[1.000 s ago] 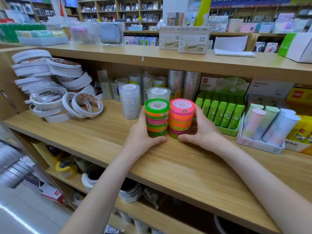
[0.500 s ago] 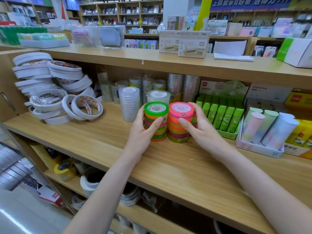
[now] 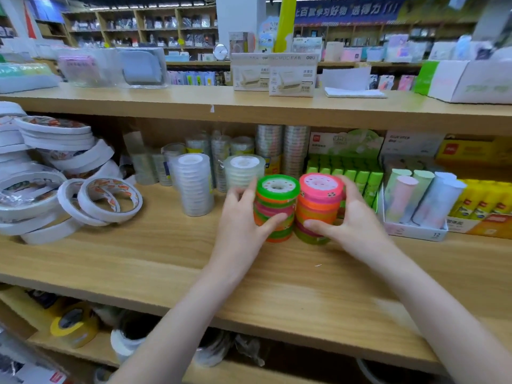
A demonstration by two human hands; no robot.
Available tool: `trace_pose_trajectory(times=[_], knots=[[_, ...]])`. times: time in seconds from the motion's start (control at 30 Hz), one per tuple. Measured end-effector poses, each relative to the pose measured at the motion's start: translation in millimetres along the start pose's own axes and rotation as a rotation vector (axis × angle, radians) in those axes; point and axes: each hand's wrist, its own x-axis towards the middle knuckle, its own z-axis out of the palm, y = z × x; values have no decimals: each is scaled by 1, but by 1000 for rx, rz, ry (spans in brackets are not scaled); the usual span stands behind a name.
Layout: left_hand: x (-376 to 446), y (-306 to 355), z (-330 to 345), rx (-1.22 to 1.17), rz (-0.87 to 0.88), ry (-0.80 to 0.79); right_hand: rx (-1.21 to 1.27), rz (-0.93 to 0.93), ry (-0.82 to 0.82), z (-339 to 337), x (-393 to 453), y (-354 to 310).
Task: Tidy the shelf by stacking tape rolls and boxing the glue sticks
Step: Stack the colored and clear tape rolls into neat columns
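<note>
Two stacks of bright tape rolls stand side by side on the wooden shelf [image 3: 166, 261]. The green-topped stack [image 3: 277, 206] is on the left, and my left hand [image 3: 243, 225] wraps around it. The pink-topped stack [image 3: 318, 206] is on the right, gripped by my right hand [image 3: 352, 220]. Behind them stand clear tape stacks [image 3: 194, 184]. Green glue sticks [image 3: 360, 176] fill an open box just right of my right hand, and yellow glue sticks [image 3: 482, 198] sit at the far right.
A loose pile of white double-sided tape rolls [image 3: 63, 184] lies at the shelf's left. A white box of pastel tubes [image 3: 421, 198] stands to the right. The upper shelf [image 3: 249, 103] overhangs the back. More tape [image 3: 74, 325] sits on the shelf below.
Both hands have slid the two coloured stacks back, deeper onto the shelf toward the clear tape and glue sticks. My fingers have shifted round the stacks' sides.
</note>
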Motion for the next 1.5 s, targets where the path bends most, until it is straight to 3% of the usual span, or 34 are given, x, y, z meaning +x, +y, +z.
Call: trace_pose_trajectory(times=[0.1,0.23,0.43,0.57,0.83,1.03,1.23,1.4,1.5], knots=[[4,-6,-12,-15,50,-64,-13,41,135,14,-8,-10],[18,-29,-48,-41,242,-5,-24,80,285,29,-26,-26],[60,-41,-46,374,479,-176,44,162,355,47,-32,-48],[76,-43,-54,491,578,-141,-1,188,351,50,-28,-48],[78,-53,-83,490,619,-234,-99,171,414,70,-21,-50],[61,-60,-81,459,649,-125,-121,169,405,83,-6,-53],[53,-34,-66,252,601,-136,3,115,345,68,-13,-49],[65,-28,-53,335,580,-143,142,154,320,42,-9,-40],[66,-29,-53,323,574,-138,105,127,270,40,-7,-35]])
